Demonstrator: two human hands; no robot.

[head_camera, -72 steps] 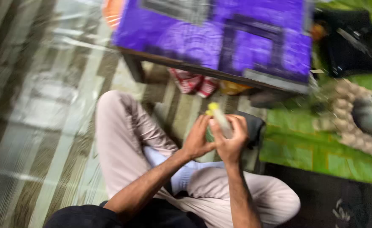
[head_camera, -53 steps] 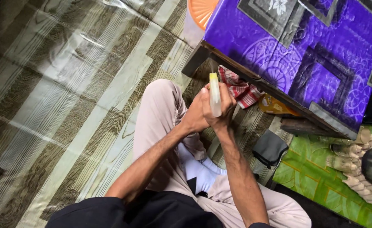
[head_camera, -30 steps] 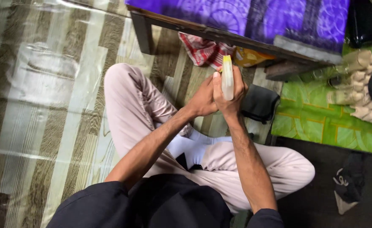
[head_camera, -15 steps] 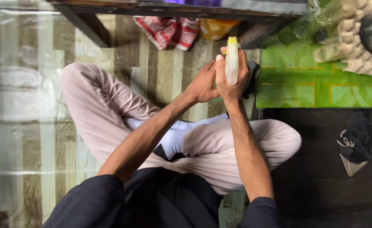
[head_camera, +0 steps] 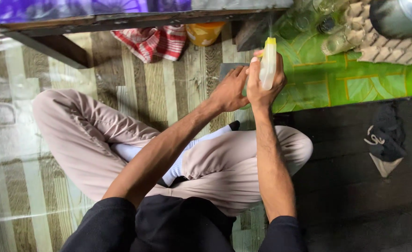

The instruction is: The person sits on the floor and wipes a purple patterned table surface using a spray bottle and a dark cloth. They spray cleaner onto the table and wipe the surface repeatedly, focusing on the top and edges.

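Gripping a pale tube, the right hand is closed around its lower half, fingers wrapped and thumb raised alongside. The tube stands nearly upright in the frame, its long axis running from the palm away from the person, with the yellow cap at the far end, pointing toward the desk. The lower end is hidden inside the fist.

The left hand lies just beside the right, touching it at the fingers; its fingers are curled together, and whether they pinch anything cannot be told.

Beyond the hands, under the desk edge, lie a red checked cloth and an orange container. To the right of the right hand is a green mat; farther out on it sit an egg tray and a steel pot. Both hands are held above the crossed legs, over the striped floor.
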